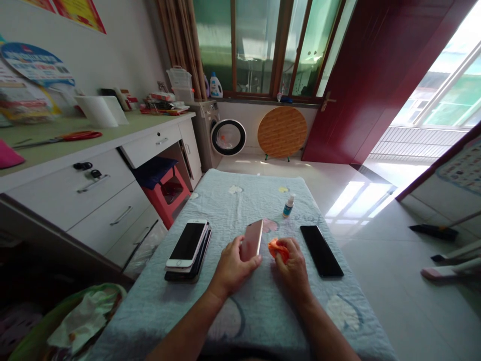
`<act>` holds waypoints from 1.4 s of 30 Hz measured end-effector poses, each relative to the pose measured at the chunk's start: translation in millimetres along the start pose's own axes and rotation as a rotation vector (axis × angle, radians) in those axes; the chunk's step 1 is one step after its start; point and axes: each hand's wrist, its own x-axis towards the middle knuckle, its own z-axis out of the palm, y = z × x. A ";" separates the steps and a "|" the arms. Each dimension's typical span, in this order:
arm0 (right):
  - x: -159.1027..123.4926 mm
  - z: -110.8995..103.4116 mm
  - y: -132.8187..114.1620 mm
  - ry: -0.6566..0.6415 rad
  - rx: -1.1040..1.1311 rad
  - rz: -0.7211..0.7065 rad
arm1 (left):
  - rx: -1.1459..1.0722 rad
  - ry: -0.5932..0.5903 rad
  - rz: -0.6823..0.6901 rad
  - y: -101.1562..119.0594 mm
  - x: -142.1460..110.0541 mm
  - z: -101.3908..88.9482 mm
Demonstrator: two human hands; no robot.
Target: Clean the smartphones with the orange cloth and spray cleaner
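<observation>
A rose-gold smartphone is tilted up on its edge in my left hand, its back partly toward me. The fingers wrap its left side and the thumb lies along the lower edge. Just to the right, my right hand pinches a crumpled orange cloth, a small gap away from the phone. Left of my hands lies a stack of smartphones, a white-framed one on top. A black smartphone rests flat at the right. Beyond my right hand a small spray bottle stands upright.
A pale blue patterned cloth covers the table. At the left is a white desk with scissors on top and a red stool beneath. A washing machine stands open behind. A waste basket sits at lower left.
</observation>
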 end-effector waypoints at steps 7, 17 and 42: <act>-4.0 2.8 -3.0 -0.268 -0.266 -0.089 | -0.917 -0.097 -0.265 -0.8 -10.5 -11.4; -5.4 -4.3 -5.2 -0.093 -0.307 -0.116 | -1.320 -0.246 -0.344 -10.6 -12.6 3.4; 6.0 7.4 -26.8 -0.361 -0.122 -0.103 | 0.113 -0.201 0.112 -13.4 -20.5 -13.6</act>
